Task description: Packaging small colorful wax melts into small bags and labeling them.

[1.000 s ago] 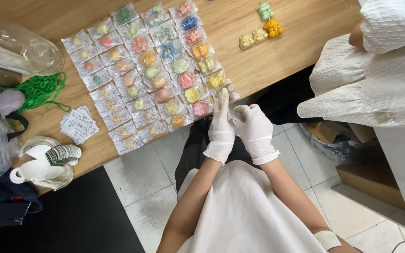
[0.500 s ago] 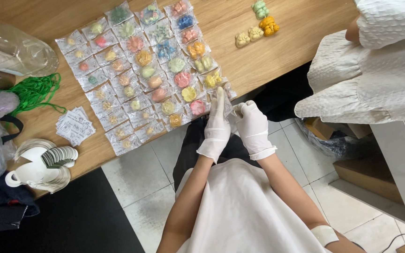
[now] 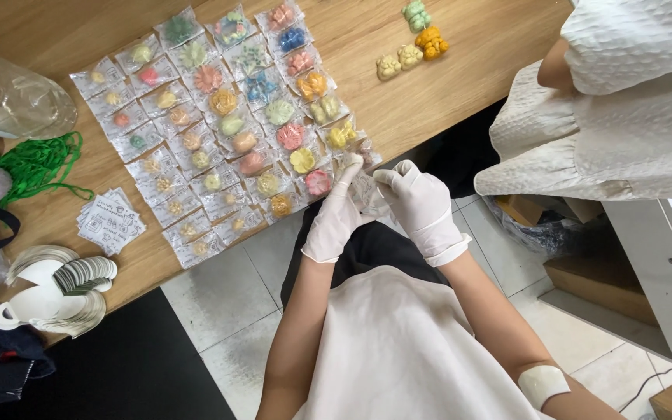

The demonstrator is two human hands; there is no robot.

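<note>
Wooden table (image 3: 429, 101) runs across the top, with a bunch of green string (image 3: 36, 163) at its left, a fan of white round paper tags (image 3: 64, 284) near the edge, and rows of small clear bags with colourful flower-shaped pieces (image 3: 227, 124) in the middle. Just past the table edge, the left hand (image 3: 336, 214) in a white glove points its fingers up, pressed together, against a small clear plastic bag (image 3: 367, 190). The right hand (image 3: 421, 206), gloved too, pinches that bag from the other side, though its inside is hard to see.

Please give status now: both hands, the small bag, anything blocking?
Left hand and right hand, gloved, both pinch one small clear bag at table edge. Rows of bagged pieces alongside. Nothing blocking.
</note>
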